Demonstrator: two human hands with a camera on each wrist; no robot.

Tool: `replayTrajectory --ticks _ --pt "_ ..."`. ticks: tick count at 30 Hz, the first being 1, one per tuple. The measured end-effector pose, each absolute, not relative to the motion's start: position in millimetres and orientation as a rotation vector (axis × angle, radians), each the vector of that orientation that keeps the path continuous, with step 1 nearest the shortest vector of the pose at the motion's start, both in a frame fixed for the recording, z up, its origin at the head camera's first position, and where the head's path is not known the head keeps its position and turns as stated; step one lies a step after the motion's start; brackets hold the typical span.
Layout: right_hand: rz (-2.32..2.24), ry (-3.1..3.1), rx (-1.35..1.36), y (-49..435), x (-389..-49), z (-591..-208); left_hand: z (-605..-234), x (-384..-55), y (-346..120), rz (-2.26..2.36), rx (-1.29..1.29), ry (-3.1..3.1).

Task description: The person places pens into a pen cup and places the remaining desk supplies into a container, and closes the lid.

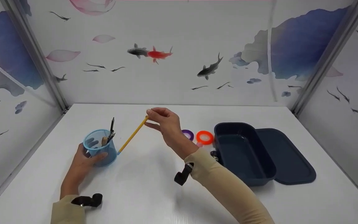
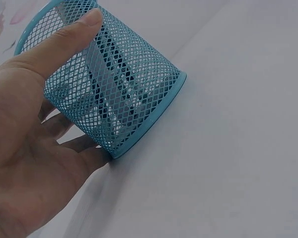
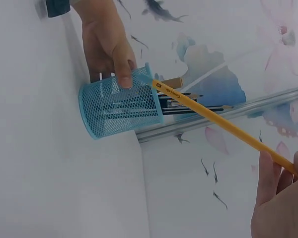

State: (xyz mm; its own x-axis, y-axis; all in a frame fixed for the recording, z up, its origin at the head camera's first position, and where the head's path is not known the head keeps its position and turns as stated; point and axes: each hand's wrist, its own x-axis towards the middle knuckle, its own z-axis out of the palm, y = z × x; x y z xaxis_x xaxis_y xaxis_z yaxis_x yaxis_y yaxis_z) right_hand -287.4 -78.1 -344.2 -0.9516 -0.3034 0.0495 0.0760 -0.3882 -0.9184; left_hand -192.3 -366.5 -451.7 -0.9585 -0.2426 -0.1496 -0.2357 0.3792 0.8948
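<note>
- Yellow pencil (image 1: 133,135) slants below the right hand (image 1: 166,123), whose fingers pinch its upper end; light pinching should suffice.
- Its lower end is near the blue mesh cup (image 1: 111,152), left of this hand; whether touching, I cannot tell.
- Left hand (image 1: 84,163) grips this cup; firm holding would steady it.

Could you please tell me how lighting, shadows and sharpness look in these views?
Head: soft shadows and pale glare on the glossy white table; left wrist: dim, greyish light, a soft shadow near the round blue mesh cup; right wrist: dim, scene tilted sideways, small lettering visible on the slim yellow pencil.
</note>
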Motion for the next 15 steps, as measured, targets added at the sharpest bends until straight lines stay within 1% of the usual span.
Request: replayTrajectory --ticks 9,15 --pt "-2.555 1.592 -0.396 -89.9 -305.3 -326.2 -453.3 -191.9 -368.4 -1.696 0.432 -2.588" --pt "-2.606 1.614 -0.414 -99.4 -312.9 -321.8 -452.3 -191.4 -368.0 -1.685 0.419 -2.588"
